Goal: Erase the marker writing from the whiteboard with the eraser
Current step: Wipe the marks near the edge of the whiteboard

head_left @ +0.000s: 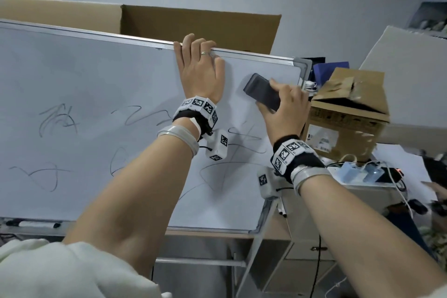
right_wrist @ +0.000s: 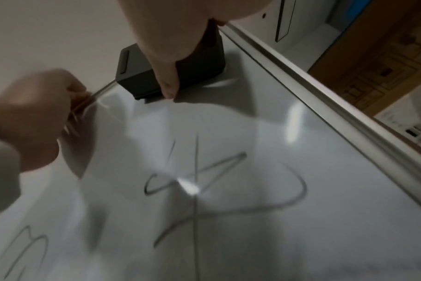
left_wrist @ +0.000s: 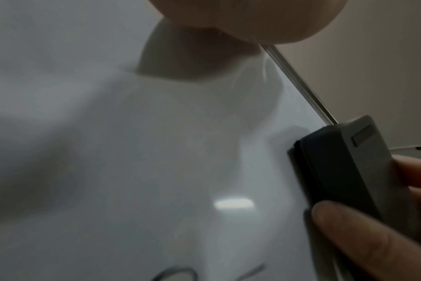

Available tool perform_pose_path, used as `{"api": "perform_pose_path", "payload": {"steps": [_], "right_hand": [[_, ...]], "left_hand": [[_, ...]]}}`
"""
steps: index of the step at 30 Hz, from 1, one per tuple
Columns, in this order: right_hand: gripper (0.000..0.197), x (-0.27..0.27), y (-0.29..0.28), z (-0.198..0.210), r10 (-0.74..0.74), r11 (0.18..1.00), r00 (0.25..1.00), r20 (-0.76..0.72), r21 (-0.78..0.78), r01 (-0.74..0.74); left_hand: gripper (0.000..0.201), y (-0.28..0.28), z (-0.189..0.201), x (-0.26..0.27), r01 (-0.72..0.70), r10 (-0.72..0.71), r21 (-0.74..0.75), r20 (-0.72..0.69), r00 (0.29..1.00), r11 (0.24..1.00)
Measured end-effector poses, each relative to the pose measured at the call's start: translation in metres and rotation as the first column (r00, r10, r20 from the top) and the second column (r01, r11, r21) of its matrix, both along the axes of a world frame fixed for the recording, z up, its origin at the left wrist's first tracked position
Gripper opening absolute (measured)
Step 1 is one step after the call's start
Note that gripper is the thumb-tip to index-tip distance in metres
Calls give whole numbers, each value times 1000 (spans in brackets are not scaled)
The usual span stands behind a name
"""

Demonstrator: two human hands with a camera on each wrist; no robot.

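Your right hand point(head_left: 283, 109) grips the eraser point(head_left: 262, 94), pressed flat on the whiteboard point(head_left: 84, 75) near its upper right corner, where the surface looks clean. Your left hand point(head_left: 198, 68) hooks its fingers over the top frame, steadying it. Most marker writing point(head_left: 58, 118) remains below and to the left, so I judge the erasing barely begun. Cardboard boxes point(head_left: 348, 113) crowd the room behind and beside the board.

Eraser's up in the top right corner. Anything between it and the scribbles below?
Nothing visible. The eraser, held by the right hand, sits on bare whiteboard above the nearest marker writing. The left hand grips the top edge, off to the side.
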State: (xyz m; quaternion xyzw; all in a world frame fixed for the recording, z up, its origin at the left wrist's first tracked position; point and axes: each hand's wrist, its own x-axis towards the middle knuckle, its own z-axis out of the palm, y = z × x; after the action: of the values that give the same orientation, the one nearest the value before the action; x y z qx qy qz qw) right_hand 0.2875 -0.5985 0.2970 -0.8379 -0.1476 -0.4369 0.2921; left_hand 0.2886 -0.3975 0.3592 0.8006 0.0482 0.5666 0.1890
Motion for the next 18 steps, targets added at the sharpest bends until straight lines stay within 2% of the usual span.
{"api": "perform_pose_path", "payload": {"steps": [3,5,7,9,11,13,16,18], "right_hand": [[54,-14,9,-39,71,997,997,-30,-22,-72],[52,-20,12,-49,85,993,996,-23,-86,-86],[51,-10,12,-26,62,995,997,-42,-79,-65],[51,2,10,7,12,1000,1000,-23,2,-12],[51,7,9,18,-8,999,1000,4,47,8],[49,-1,12,-4,29,999,999,-34,31,-28],[51,-17,14,-50,88,991,995,-47,-92,-93],[54,-15,15,-50,79,988,997,-20,-134,-81]], "left_hand": [[36,0,-2,0,-10,10,-6,16,1000,1000],[35,-1,-3,0,-8,8,-9,36,999,1000],[33,-2,-3,2,-7,7,-7,38,999,1000],[34,-3,-4,3,-17,17,1,30,999,1000],[34,-4,-5,4,-29,29,8,36,999,1000],[34,-2,-6,6,-35,35,9,54,998,999],[34,1,-7,6,-33,32,7,36,999,999],[34,1,-6,3,-36,36,9,12,999,999]]}}
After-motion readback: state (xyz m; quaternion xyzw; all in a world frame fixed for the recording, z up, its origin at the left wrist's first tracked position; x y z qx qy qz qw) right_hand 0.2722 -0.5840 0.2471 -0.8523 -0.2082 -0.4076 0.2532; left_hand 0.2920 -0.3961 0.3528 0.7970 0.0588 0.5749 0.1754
